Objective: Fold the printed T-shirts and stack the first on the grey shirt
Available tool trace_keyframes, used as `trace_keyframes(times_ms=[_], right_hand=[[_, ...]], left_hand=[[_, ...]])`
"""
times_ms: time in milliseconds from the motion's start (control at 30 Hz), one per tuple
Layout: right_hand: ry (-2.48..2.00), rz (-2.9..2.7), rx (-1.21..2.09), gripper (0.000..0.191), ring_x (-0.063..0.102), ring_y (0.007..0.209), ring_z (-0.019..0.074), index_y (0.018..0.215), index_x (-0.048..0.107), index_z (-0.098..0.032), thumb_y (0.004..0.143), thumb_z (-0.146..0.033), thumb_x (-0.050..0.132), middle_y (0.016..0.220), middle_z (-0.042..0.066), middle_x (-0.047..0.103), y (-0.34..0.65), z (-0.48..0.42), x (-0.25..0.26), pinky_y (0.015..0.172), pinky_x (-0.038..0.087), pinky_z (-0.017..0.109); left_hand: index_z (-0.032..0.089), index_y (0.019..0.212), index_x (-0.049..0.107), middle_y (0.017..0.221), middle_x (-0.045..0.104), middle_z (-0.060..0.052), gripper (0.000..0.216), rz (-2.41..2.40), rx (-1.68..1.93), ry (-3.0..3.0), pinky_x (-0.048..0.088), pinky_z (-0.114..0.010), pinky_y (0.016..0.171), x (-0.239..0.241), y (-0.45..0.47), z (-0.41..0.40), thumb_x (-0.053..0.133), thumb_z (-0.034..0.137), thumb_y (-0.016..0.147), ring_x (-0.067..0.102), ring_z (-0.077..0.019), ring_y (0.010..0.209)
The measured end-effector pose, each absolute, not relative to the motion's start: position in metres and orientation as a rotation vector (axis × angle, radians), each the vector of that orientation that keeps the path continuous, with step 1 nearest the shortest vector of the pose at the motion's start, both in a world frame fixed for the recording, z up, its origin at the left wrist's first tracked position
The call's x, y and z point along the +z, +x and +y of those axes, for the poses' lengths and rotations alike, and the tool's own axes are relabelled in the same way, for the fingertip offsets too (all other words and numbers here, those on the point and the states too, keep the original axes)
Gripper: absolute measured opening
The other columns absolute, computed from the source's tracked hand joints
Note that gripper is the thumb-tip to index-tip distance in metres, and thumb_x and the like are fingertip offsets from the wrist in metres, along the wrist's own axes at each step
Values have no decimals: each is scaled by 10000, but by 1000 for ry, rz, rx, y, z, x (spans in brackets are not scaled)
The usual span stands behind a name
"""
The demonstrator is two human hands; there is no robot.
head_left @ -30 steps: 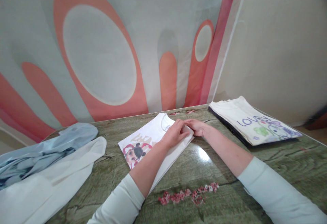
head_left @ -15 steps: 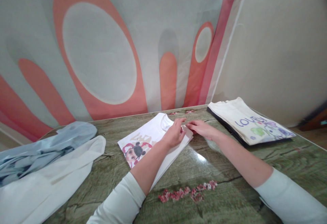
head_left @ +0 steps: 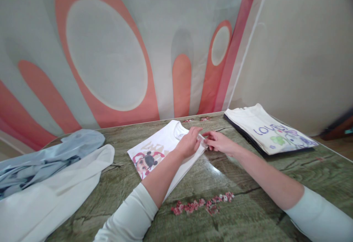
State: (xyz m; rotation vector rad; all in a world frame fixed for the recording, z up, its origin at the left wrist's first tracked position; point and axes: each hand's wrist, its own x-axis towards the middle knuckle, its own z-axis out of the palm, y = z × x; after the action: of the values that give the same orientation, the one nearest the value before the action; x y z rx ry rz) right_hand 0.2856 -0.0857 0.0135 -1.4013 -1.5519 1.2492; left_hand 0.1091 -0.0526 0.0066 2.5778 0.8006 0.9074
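Observation:
A white T-shirt [head_left: 162, 141] with a printed cartoon girl lies folded in the middle of the table, its collar toward the far side. My left hand [head_left: 189, 142] rests on its right part with the fingers stretched toward the far right corner; my forearm covers some of the print. At that corner my right hand [head_left: 217, 142] pinches the shirt's folded edge between thumb and fingers. The fingertips of both hands are close together.
Folded shirts [head_left: 271, 130], a white one with "LOVELY"-like lettering over a dark one, lie at the right. Loose white [head_left: 63, 190] and light blue garments [head_left: 82, 142] are heaped at the left. The wood-patterned table [head_left: 220, 220] ends at a wall [head_left: 162, 50].
My right hand has drawn its fingers in and now pinches the shirt's corner. My left hand stays almost where it was on the shirt.

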Motion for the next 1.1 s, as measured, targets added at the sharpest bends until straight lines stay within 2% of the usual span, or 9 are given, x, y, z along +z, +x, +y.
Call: trace_keyframes(times_ms=[167, 300, 400, 567, 733, 833, 967, 1100], right_hand=[[-1488, -1502, 1208, 174, 492, 434, 91, 935, 503, -159, 786, -219, 568, 535, -50, 517, 277, -85, 10, 326, 328, 178], [-1532, -1514, 1102, 208, 473, 397, 78, 911, 500, -173, 732, -164, 606, 561, -60, 515, 276, -83, 2, 303, 340, 176], [-1529, -1537, 1098, 250, 474, 391, 64, 924, 495, -173, 709, -136, 616, 629, -50, 542, 278, -83, 0, 315, 367, 175], [-1507, -1528, 1173, 289, 501, 410, 63, 980, 481, -167, 717, -91, 573, 697, -35, 577, 281, -84, 1, 362, 413, 183], [-1597, -1669, 962, 209, 508, 457, 80, 954, 548, -159, 746, -152, 563, 717, 1, 613, 286, -82, -4, 369, 364, 179], [-1626, -1813, 808, 103, 515, 485, 84, 843, 604, -154, 766, -204, 559, 725, 21, 648, 290, -80, -6, 438, 380, 194], [-1650, -1923, 658, 165, 543, 518, 111, 830, 618, -164, 829, -256, 480, 723, 25, 655, 297, -79, 0, 532, 420, 235], [-1605, -1922, 272, 269, 597, 799, 181, 895, 618, -152, 890, -287, 384, 875, 80, 658, 289, -88, 15, 744, 448, 297]], left_hand=[[185, 1265, 342, 1226, 419, -102, 488, 783, 869, 2654, 386, -363, 961, 10, 110, -58, 461, 101, 799, 438, -219, 1151], [165, 1275, 357, 1264, 430, -123, 457, 805, 735, 2733, 370, -366, 974, 14, 103, -77, 441, 134, 827, 440, -225, 1162], [159, 1297, 362, 1326, 423, -127, 409, 798, 525, 2821, 306, -389, 1022, 15, 88, -97, 382, 209, 892, 396, -228, 1225], [206, 1410, 204, 1467, 259, -63, 501, 789, 140, 2931, 99, -417, 1100, 23, 61, -126, 266, 393, 950, 177, -206, 1355], [216, 1436, 130, 1497, 153, -45, 615, 844, -56, 2901, 66, -402, 1104, 35, 43, -142, 179, 554, 924, 101, -198, 1372], [228, 1439, 115, 1499, 132, -39, 632, 857, -82, 2870, 60, -405, 1104, 37, 32, -150, 167, 578, 915, 93, -200, 1374], [244, 1442, 88, 1501, 112, -31, 631, 875, -87, 2846, 52, -411, 1103, 37, 17, -161, 176, 580, 916, 84, -204, 1375], [255, 1442, 80, 1501, 108, -19, 621, 913, -87, 2834, 54, -408, 1104, 38, 7, -168, 182, 573, 919, 85, -203, 1374]])
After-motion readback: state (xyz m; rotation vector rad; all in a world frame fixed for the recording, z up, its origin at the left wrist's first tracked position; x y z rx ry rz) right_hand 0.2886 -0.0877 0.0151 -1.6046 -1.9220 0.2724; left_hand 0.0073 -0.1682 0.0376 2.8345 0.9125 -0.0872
